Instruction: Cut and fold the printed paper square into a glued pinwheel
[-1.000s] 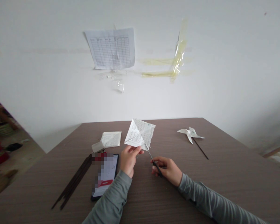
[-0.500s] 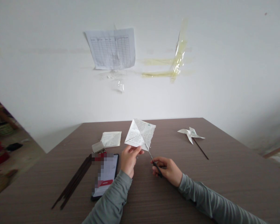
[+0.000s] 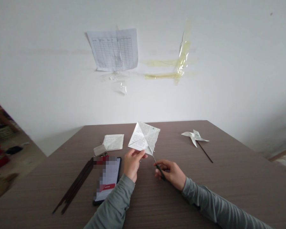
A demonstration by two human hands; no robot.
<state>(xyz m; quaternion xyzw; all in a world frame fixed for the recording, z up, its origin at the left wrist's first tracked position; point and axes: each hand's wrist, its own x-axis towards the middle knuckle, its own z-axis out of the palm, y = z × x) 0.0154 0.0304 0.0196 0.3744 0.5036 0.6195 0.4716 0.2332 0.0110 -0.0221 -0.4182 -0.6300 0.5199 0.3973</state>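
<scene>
My left hand (image 3: 132,162) pinches the lower edge of a square sheet of printed paper (image 3: 143,136), held up above the table. Diagonal creases cross the sheet, and its right edge is ragged. A pair of scissors (image 3: 160,171) with dark handles is gripped in my right hand (image 3: 173,173). The blades reach up to the paper's lower right corner and meet it along a crease. How far they cut in cannot be made out.
On the brown table (image 3: 228,190), a paper pinwheel (image 3: 194,136) on a dark stick lies to the right. Leftward are a phone (image 3: 109,178), a bundle of dark sticks (image 3: 75,184), a small box (image 3: 100,150) and a stack of paper squares (image 3: 113,142). A white wall (image 3: 143,105) stands behind.
The paper has shifted very slightly to the right in my left hand. Both hands keep their grips, and the scissors stay at the same corner.
</scene>
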